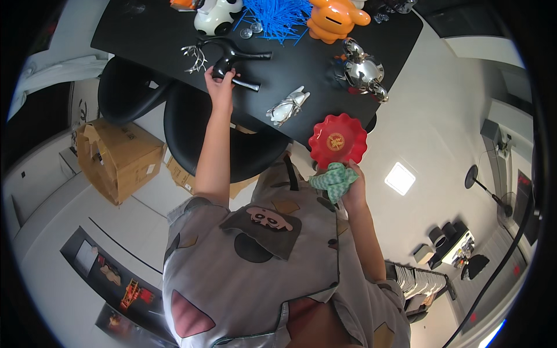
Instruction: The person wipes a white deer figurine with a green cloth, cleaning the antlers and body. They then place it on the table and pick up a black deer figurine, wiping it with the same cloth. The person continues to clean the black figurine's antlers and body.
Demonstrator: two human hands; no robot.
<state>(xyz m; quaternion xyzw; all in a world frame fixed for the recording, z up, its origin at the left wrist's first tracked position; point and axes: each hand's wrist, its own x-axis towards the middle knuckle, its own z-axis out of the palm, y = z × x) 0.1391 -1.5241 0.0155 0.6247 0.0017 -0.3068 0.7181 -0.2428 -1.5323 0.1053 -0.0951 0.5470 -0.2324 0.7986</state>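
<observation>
My left hand [222,85] is closed around the body of a glossy black deer figurine [224,61] with silvery antlers, which lies on its side on the black table [278,69]. In my right hand [354,187] are a green patterned cloth [337,180] and the near rim of a red scalloped dish [343,135] with a gold emblem, held at the table's near edge. Between the hands a small white and silver animal figurine [287,106] lies on the table. Beyond the dish is a chrome figurine [363,74].
Along the far side are an orange figurine [333,19], a heap of blue sticks [278,17], clear glass balls [251,30] and a white-and-black figurine [213,17]. Black chairs [187,130] stand at the near edge, with an open cardboard box [126,152] on the floor at left.
</observation>
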